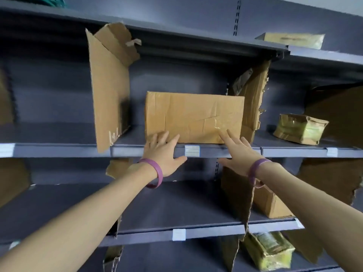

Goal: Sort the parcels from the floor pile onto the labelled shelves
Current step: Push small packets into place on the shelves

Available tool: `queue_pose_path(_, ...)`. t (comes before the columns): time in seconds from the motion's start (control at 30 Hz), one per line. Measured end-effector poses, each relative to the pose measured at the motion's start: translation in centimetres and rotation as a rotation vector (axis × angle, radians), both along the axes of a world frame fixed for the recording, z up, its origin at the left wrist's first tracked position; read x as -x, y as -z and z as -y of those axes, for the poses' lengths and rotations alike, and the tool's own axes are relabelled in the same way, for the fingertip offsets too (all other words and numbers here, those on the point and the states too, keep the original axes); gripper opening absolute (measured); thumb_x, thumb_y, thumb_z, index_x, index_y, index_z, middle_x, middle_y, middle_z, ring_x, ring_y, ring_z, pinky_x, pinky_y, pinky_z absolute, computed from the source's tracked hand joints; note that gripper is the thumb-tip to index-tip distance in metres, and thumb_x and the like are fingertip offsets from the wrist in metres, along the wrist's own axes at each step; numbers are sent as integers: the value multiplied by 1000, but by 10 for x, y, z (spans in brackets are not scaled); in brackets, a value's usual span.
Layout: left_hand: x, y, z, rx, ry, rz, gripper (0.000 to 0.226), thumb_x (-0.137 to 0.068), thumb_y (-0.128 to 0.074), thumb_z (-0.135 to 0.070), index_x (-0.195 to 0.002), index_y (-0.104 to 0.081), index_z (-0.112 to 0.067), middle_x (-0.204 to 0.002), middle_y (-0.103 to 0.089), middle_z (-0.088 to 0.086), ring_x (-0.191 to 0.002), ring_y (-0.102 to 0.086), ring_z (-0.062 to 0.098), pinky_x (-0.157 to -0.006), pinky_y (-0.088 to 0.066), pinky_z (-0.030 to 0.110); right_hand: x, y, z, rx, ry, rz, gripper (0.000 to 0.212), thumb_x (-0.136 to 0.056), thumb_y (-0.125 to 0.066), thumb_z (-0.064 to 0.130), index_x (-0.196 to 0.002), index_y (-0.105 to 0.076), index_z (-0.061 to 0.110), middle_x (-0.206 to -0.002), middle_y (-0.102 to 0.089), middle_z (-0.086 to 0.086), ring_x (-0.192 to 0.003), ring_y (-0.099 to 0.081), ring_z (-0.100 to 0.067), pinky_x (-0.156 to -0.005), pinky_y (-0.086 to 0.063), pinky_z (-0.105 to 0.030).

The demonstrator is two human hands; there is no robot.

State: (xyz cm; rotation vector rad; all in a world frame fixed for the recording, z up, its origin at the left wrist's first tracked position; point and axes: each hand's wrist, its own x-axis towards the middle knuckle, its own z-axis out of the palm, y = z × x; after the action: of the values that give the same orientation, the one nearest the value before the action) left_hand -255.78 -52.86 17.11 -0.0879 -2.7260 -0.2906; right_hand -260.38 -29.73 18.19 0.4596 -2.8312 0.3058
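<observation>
1. Two bare hands reach up to the grey metal middle shelf (pixel 59 150). The left hand (pixel 164 152) lays straight fingers on the lower left front of the wide brown cardboard parcel (pixel 193 116), and the right hand (pixel 238 152) touches its lower right with a forefinger. Each grip is released.
2. That parcel stands at the shelf's front edge, just above a white paper label (pixel 192 150), between the torn left cardboard divider (pixel 109 89) and the torn right cardboard divider (pixel 253 99).
3. One bay to the right sits a small tape-wrapped parcel (pixel 300 128).
4. Below, the grey lower shelf (pixel 157 203) carries a plain brown box (pixel 271 205), and a yellow-green wrapped bundle (pixel 269 250) lies beneath it.
</observation>
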Motion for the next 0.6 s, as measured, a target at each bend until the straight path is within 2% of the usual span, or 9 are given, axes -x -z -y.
queue_pose_path(0.17,-6,-2,-6,-65,-144,-45,72,-91,-48,-52,-150,-14,-31,-156,-7,5,-144,-8,27,-117,-18,43,19,-2,-19,-12,-93,-44,83,-93,-57,41,-152,1,36,-160,19,6,-146,8,-41,-116,-15,-56)
queue_pose_path(0.27,-3,-3,-6,-66,-178,-56,74,-89,-52,-51,-150,-13,-34,-156,6,2,-144,-5,30,-117,-18,45,26,-4,-28,-29,-142,-94,81,-93,-55,43,-152,1,38,-158,24,11,-145,12,-43,-115,-15,-58)
queue_pose_path(0.4,10,-6,-4,-64,-199,-48,78,-87,-53,-56,-148,-5,-45,-154,25,-7,-144,5,38,-116,-15,53,37,-4,-34,-45,-196,-98,78,-94,-50,49,-151,2,40,-156,27,15,-144,14,-44,-115,-14,-59)
queue_pose_path(0.6,28,-6,-3,-76,-214,-32,74,-87,-45,-63,-148,-5,-45,-152,31,-9,-144,8,37,-116,-11,54,54,0,-29,-64,-195,-111,75,-94,-44,57,-152,-1,38,-155,30,16,-146,13,-40,-117,-15,-52)
